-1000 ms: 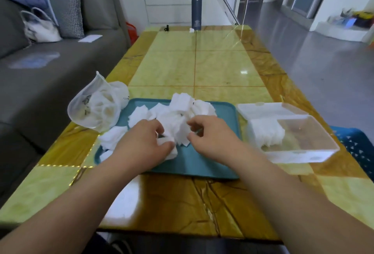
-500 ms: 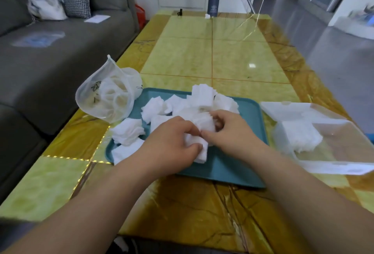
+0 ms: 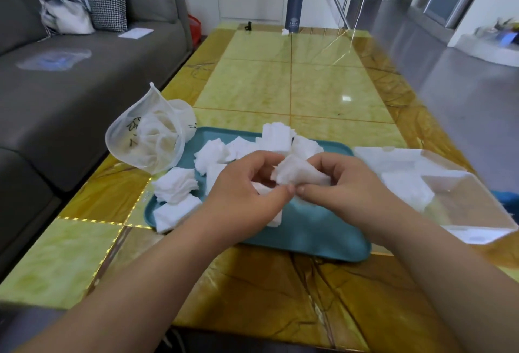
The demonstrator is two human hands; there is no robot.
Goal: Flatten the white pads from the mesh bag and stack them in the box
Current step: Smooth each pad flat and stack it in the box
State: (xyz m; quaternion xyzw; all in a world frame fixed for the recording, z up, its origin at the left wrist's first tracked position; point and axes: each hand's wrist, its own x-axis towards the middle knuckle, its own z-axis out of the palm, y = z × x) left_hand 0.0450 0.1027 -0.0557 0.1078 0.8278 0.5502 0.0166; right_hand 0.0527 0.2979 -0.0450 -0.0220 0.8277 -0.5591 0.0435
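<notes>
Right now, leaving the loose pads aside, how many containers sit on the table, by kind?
Mesh bag: 1
Teal tray: 1
Clear box: 1, lid open
Dark flask: 1
Total: 4

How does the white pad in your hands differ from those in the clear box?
The held pad is crumpled; the boxed pads lie flatter, stacked. The left hand and right hand pinch the held pad over the teal tray; the boxed pads rest untouched in the clear box. All are white.
</notes>
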